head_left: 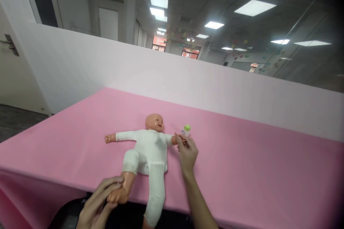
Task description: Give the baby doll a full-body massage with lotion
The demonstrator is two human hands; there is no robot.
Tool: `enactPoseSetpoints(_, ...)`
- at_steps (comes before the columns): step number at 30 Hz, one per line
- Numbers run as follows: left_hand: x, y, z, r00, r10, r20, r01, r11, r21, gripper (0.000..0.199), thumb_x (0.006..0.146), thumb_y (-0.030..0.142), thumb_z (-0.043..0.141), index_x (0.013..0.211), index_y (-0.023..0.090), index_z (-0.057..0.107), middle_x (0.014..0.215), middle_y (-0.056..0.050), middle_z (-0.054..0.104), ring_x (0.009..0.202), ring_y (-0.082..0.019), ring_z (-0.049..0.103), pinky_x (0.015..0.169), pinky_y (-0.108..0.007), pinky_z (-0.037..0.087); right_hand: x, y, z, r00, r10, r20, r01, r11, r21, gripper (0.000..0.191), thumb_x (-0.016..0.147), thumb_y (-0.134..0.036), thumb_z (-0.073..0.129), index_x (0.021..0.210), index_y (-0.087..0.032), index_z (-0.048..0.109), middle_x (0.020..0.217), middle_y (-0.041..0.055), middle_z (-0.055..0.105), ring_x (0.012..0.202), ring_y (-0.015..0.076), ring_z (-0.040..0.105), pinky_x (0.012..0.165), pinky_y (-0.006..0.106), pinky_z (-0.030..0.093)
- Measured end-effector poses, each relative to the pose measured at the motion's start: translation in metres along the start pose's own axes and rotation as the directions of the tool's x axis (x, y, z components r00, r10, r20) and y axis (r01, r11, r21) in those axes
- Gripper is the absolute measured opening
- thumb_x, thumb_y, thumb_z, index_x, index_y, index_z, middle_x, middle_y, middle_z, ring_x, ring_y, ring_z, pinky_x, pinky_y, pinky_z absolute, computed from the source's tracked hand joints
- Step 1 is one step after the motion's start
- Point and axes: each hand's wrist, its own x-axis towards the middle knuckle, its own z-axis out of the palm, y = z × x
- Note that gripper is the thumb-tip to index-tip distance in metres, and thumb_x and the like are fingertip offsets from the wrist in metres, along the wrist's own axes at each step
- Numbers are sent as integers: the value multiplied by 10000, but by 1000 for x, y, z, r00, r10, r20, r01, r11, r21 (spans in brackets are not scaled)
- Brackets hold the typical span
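A baby doll [152,146] in a white cloth suit lies on its back on the pink tablecloth [255,161], its head away from me. Its bare foot [119,195] is in my left hand [98,200], with the fingers and thumb closed around it and that leg bent. The doll's other leg hangs over the table's front edge. My right hand [188,152] pinches the doll's hand on the right side, which the fingers partly hide. Just beyond my right hand stands a small white bottle [185,131] with a green cap.
A low white partition [172,68] runs along the table's far side, with glass above it. On the left there is a door [16,57] with a dark handle. Below the front edge, part of a black chair [67,213] shows.
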Motion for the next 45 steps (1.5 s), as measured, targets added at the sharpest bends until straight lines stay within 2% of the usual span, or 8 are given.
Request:
enactPoseSetpoints(6, 100, -20, 15, 926, -68, 371, 149, 969, -195, 350, 937, 477, 666, 1068, 182, 800, 1138, -145, 759, 1124, -315, 681, 998, -396, 550, -8, 6, 46, 974, -84, 210, 102, 992, -77, 248, 862, -440, 737, 864, -194, 758, 847, 47, 686, 749, 186, 636, 707, 315, 514)
enactPoseSetpoints(11, 133, -52, 40, 880, -174, 443, 292, 933, -213, 447, 892, 552, 698, 1129, 184, 785, 1215, -157, 745, 1207, -332, 651, 1052, -431, 514, -10, 18, 61, 968, 29, 251, -8, 996, -87, 283, 860, -470, 724, 828, -189, 724, 848, 49, 698, 691, 175, 611, 658, 306, 495)
enactPoseSetpoints(16, 122, -57, 31, 908, -211, 363, 306, 925, -226, 510, 854, 610, 712, 1120, 180, 788, 1208, -161, 744, 1184, -338, 658, 1065, -456, 503, -2, 14, 53, 977, 40, 211, -34, 999, -31, 326, 818, -506, 759, 827, -182, 723, 864, 59, 714, 729, 182, 638, 661, 299, 510)
enactPoseSetpoints(22, 72, -51, -31, 922, -131, 366, 237, 935, -263, 438, 766, 614, 798, 906, 201, 838, 907, -122, 769, 908, -295, 690, 857, -423, 581, 47, 36, 4, 961, 275, 13, -274, 951, 141, 451, 688, -580, 836, 737, -154, 695, 498, -52, 520, 467, 108, 446, 447, 254, 380)
enactPoseSetpoints(31, 18, -71, -70, 864, -220, 452, 335, 922, -191, 366, 522, 610, 933, 582, 273, 804, 595, -86, 715, 629, -271, 660, 691, -466, 591, 63, 104, -46, 804, 572, -160, -524, 810, 262, 378, 571, -409, 901, 648, -194, 600, 494, -54, 517, 421, 106, 439, 377, 257, 360)
enactPoseSetpoints(37, 15, -72, -54, 939, -230, 256, 308, 892, -329, 502, 560, 720, 862, 675, 232, 831, 671, -92, 717, 693, -253, 656, 658, -384, 582, 66, 71, -33, 850, 511, -127, -448, 829, 334, 352, 592, -413, 891, 670, -180, 641, 588, -34, 566, 492, 93, 441, 434, 251, 394)
enactPoseSetpoints(41, 46, -56, -20, 937, -279, 212, 341, 868, -361, 533, 642, 683, 847, 760, 164, 827, 819, -117, 729, 815, -270, 677, 752, -366, 582, 51, 28, -8, 943, 334, 5, -324, 911, 256, 412, 661, -525, 864, 676, -170, 654, 554, -43, 530, 491, 91, 424, 440, 245, 360)
enactPoseSetpoints(45, 78, -50, 20, 916, -297, 270, 371, 882, -290, 480, 720, 599, 837, 900, 153, 834, 972, -145, 783, 986, -326, 717, 922, -414, 573, 20, 3, 23, 952, 245, 182, -268, 956, 117, 461, 708, -597, 824, 773, -165, 674, 570, -29, 585, 462, 103, 463, 431, 242, 374)
